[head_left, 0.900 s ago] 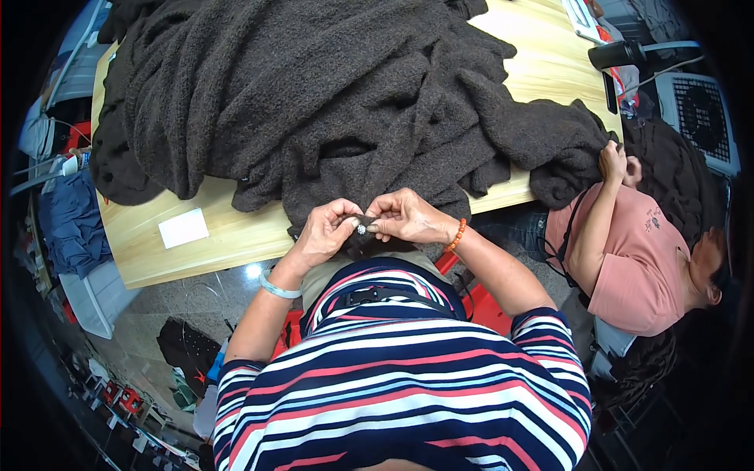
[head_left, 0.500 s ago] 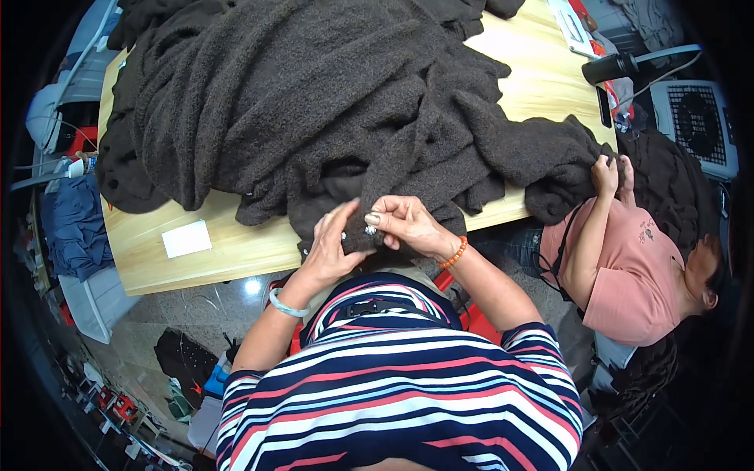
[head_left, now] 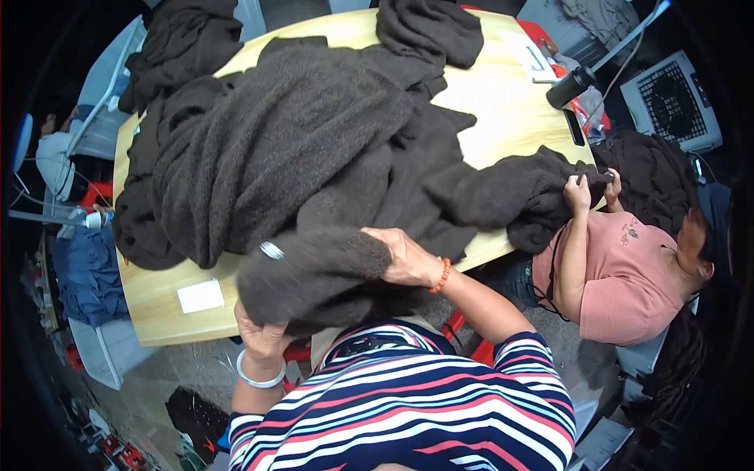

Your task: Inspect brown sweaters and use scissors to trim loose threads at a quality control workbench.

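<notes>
Left hand (head_left: pixel 263 337) gripping from beneath a bunched dark brown knit garment (head_left: pixel 314 275), fingers hidden under it, right hand (head_left: pixel 404 259) fingers curled closed over its top, wooden bench (head_left: pixel 503 118) beyond.

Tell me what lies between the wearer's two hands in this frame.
In the head view, a bunched fold of the dark brown fleece garment fills the stretch: the left hand grips it from below, the right hand presses on top. A small white tag sits on it.
</notes>
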